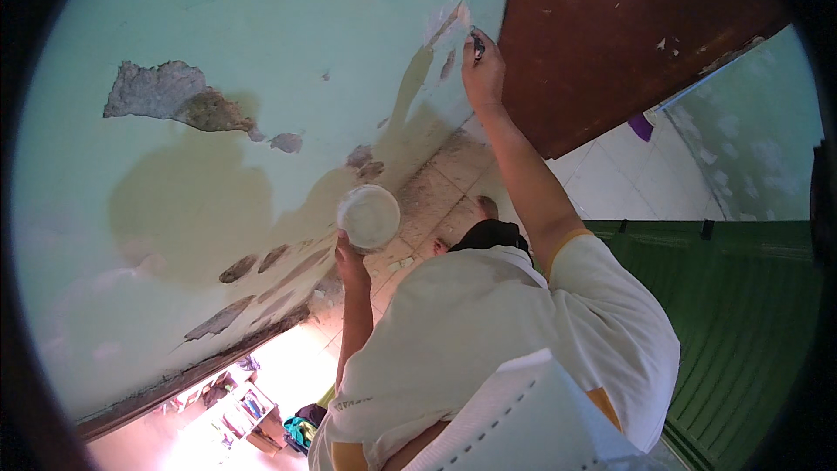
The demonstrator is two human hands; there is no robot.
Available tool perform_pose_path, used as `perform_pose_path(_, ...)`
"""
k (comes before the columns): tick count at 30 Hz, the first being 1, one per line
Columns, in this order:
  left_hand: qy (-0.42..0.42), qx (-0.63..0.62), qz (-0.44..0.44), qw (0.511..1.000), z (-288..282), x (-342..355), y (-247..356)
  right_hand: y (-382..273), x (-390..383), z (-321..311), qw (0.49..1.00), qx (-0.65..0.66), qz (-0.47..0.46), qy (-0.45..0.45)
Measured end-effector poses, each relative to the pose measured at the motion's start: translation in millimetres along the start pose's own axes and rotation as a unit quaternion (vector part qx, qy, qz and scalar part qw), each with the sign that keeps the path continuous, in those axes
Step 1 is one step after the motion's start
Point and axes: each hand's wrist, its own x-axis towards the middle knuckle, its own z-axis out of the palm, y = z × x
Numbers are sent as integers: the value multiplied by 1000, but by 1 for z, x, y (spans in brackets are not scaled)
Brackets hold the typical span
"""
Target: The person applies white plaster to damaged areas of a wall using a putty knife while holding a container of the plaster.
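Observation:
My left hand (352, 263) is closed around the lower side of a round white tub (370, 216) with pale paste inside, held up near the wall. My right hand (485, 70) grips the dark handle of a putty knife (478, 45), its fingers wrapped round it. The blade meets the pale green wall (288, 17) by a narrow damaged streak (443, 24), close to the brown door. Whitish smears surround that streak. Part of the handle is hidden by my fingers.
A large grey patch of peeled wall (157, 92) lies at the left, with smaller chipped spots (218, 318) lower down. Right of my arm stands a brown door (610, 44), and a green ribbed panel (741, 323) is nearer. Tiled floor (436, 192) shows below; shelves with items (248, 410) are lower left.

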Motion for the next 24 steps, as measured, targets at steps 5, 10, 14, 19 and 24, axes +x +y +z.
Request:
perform_pose_path(5,-38,9,-40,998,-4,-5,-7,-34,-25,-2,998,14,-54,-35)
perform_pose_path(10,2,11,-34,999,15,-12,-13,-47,-47,-27,989,107,11,-106)
perform_pose_path(14,-48,24,-36,998,25,-4,-15,-27,-56,-45,891,391,219,-79)
perform_pose_path(19,24,25,-36,999,69,-20,4,25,-35,-72,803,483,344,-56)
perform_pose_path(24,55,11,-56,997,101,-21,9,86,-11,-73,849,366,360,-126)
